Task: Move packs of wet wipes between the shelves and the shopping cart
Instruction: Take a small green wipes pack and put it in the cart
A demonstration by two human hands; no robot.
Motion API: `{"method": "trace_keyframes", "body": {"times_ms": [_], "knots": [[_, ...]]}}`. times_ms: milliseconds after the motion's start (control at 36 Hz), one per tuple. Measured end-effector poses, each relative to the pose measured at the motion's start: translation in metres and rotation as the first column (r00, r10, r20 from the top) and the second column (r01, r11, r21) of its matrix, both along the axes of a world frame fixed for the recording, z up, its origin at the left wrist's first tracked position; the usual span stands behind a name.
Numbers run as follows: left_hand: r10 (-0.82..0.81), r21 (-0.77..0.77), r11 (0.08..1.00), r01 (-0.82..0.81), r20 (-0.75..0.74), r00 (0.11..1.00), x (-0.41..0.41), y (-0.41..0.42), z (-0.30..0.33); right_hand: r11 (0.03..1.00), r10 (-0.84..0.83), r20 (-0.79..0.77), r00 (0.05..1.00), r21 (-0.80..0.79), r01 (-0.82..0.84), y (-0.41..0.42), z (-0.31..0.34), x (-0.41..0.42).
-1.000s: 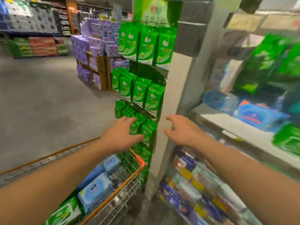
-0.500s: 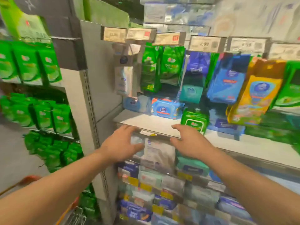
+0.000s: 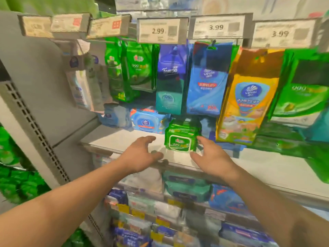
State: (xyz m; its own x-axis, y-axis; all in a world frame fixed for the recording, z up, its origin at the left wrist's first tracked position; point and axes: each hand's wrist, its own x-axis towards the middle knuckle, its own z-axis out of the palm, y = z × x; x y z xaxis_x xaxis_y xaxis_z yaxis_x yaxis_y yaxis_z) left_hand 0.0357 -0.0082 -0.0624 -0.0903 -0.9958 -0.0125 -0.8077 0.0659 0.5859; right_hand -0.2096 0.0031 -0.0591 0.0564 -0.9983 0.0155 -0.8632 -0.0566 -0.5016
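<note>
Green pack of wet wipes (image 3: pixel 180 139) upright on white shelf (image 3: pixel 114 139), left hand (image 3: pixel 140 154) and right hand (image 3: pixel 211 157) spread open either side, holding nothing, right fingertips perhaps touching it

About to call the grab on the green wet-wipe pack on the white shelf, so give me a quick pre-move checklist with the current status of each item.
1. Both hands free: ok. Left hand and right hand hold nothing, fingers spread.
2. Hands flank the target: ok. The green wet-wipe pack with the white-rimmed lid sits between them.
3. Contact made: cannot tell. The right fingertips are at the pack's right edge; the left hand is apart.
4. Pack resting squarely: ok. It lies on the white shelf board.
5. Neighbours clear: not ok. The hanging blue pouch and the yellow pouch hang close above and beside it.
</note>
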Motion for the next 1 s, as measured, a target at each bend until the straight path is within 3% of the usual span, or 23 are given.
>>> {"method": "trace_keyframes", "body": {"times_ms": [250, 361, 500, 750, 861, 1000], "knots": [[0.014, 0.042, 0.999, -0.002, -0.297, 0.955, -0.024, -0.035, -0.012, 0.995, -0.089, 0.146, 0.985, 0.046, 0.083, -0.023, -0.019, -0.009], [0.055, 0.104, 0.995, -0.001, -0.511, 0.858, -0.035, -0.048, -0.014, 0.991, -0.131, 0.331, 0.935, 0.06, 0.118, -0.033, -0.028, -0.001], [0.024, 0.095, 0.994, 0.054, -0.671, 0.741, -0.046, -0.066, -0.022, 0.979, -0.192, 0.478, 0.857, 0.036, 0.199, -0.057, -0.052, 0.007], [0.074, 0.127, 0.991, 0.037, -0.765, 0.639, -0.054, -0.098, -0.03, 0.958, -0.274, 0.447, 0.851, 0.044, 0.285, -0.054, -0.034, 0.025], [0.112, 0.197, 0.975, 0.107, -0.842, 0.528, -0.053, -0.155, -0.105, 0.941, -0.313, 0.504, 0.805, 0.053, 0.333, -0.056, -0.042, 0.037], [0.051, 0.17, 0.973, 0.158, -0.821, 0.569, -0.061, -0.114, -0.052, 0.947, -0.296, 0.462, 0.836, 0.028, 0.319, -0.059, -0.045, 0.038]]}}
